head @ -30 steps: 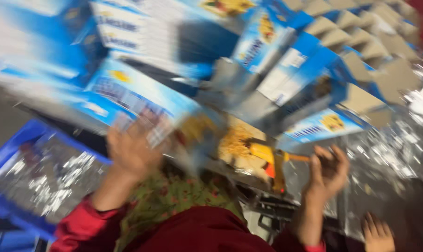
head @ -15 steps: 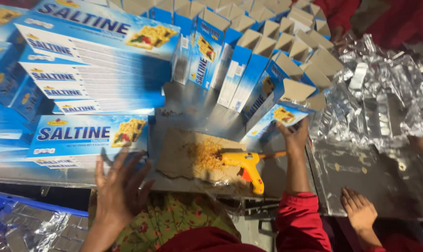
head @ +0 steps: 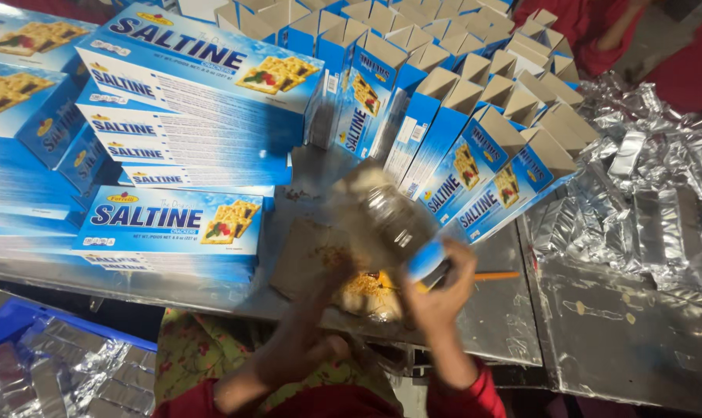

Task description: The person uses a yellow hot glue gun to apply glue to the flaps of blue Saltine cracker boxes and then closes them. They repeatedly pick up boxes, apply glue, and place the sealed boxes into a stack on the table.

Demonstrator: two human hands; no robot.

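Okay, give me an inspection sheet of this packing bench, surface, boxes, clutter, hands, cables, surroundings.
Surface: metal bench, scuffed, with a brown cardboard pad bearing yellowish residue.
Job's things: blurred blue-ended box held over the pad; open blue cartons standing in rows behind.
Clutter: stacks of closed blue cracker boxes at left; silver foil packs heaped at right; an orange rod pokes out by the hand.
Grippers: right hand grips the box's end; left hand is blurred beneath it, contact unclear.
Cables: nothing seen.
Surroundings: blue crate of foil packs lower left; a red-clothed person at top right.
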